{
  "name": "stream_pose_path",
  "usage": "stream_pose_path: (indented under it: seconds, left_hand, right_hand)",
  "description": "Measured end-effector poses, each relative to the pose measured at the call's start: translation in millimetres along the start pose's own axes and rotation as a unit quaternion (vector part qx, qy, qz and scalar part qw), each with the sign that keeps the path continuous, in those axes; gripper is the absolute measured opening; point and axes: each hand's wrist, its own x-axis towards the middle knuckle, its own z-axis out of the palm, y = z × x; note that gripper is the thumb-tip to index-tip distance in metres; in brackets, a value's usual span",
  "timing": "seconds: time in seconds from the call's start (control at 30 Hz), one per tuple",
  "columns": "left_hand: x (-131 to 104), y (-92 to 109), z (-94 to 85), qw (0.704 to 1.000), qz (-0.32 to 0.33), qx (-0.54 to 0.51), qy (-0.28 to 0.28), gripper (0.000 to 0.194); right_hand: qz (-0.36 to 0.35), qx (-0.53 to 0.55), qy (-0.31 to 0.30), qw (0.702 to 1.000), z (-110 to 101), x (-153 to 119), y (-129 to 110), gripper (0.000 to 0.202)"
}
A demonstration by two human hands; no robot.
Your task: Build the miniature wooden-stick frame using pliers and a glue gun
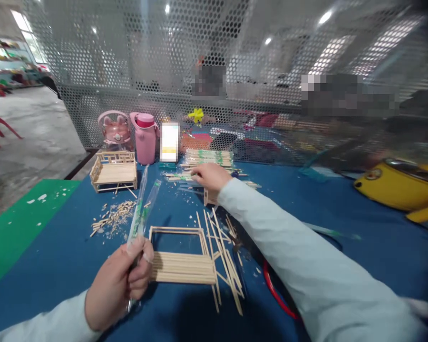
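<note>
My left hand (123, 278) is closed round clear plastic chopstick wrappers (140, 213) with green print, which point up and away. Just right of it lies a partly built wooden frame (183, 267), one side covered by a row of sticks. Loose thin sticks (223, 259) lie across the frame's right edge. My right hand (214, 176) reaches to the back, over a pile of wrapped chopsticks (209, 156). Its fingers are curled together, and what they grip is hidden. Under the right wrist, a small wooden piece (209, 196) is partly covered.
A finished-looking miniature wooden bench (114, 172) stands at the back left, with stick offcuts (114, 216) in front. Behind are a pink bottle (145, 140), a pink cup (116, 130) and a lit phone (170, 142). A yellow object (388, 187) sits right; perforated metal mesh (157, 61) rises behind.
</note>
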Motion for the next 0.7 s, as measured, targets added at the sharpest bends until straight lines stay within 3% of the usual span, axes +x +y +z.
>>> stream_pose_path:
  seconds: [0.13,0.23,0.7]
  left_hand:
    - [6,-1,-2.9,1.000,-0.002,-0.016,0.012,0.049]
    - [8,-3,-4.0,0.999,0.002,-0.023,0.023,0.050]
    - [13,-10,-3.6,1.000,0.019,-0.014,0.009,0.048]
  right_hand:
    - [-0.004,-0.042,-0.035,0.999,23,57,-3,0.030]
    - [0.005,-0.062,-0.047,0.997,35,75,0,0.032]
    - [-0.032,-0.010,0.063,0.997,35,48,15,0.033]
